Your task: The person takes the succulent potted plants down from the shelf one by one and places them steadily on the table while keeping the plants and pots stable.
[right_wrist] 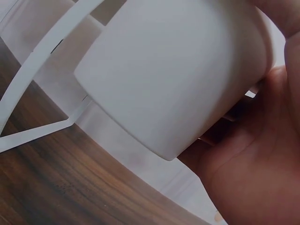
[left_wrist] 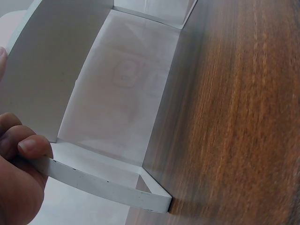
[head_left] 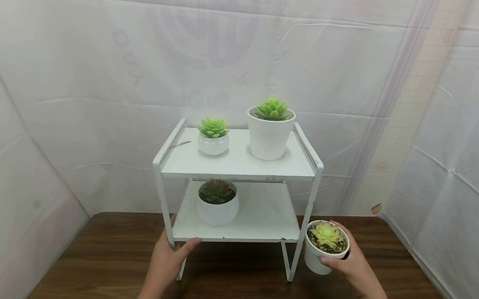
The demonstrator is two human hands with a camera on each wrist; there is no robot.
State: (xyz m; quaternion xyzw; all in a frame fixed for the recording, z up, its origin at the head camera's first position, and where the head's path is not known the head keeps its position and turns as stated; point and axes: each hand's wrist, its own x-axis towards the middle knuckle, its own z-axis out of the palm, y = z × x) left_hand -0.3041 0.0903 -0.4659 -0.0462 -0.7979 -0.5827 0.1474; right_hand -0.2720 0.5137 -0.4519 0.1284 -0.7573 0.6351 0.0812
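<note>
A white two-tier shelf rack (head_left: 263,211) stands on the table. My left hand (head_left: 168,259) grips its left front leg at the lower tier, the thumb along the tier's front edge; in the left wrist view curled fingers (left_wrist: 33,145) wrap the white frame. Right of the rack, my right hand (head_left: 354,263) holds a white potted succulent (head_left: 314,261) by its side, fingers behind and thumb in front. The right wrist view shows that pot (right_wrist: 168,70) tilted, its base above the tabletop. Its plant is yellow-green, set in pebbly soil.
The upper tier bears a small round potted succulent (head_left: 213,145) at left and a taller white potted succulent (head_left: 268,135) at right. A dark succulent in a round white pot (head_left: 216,212) sits at the lower tier's left. Pale sheeting (head_left: 95,75) hangs behind the brown wooden table (head_left: 102,258).
</note>
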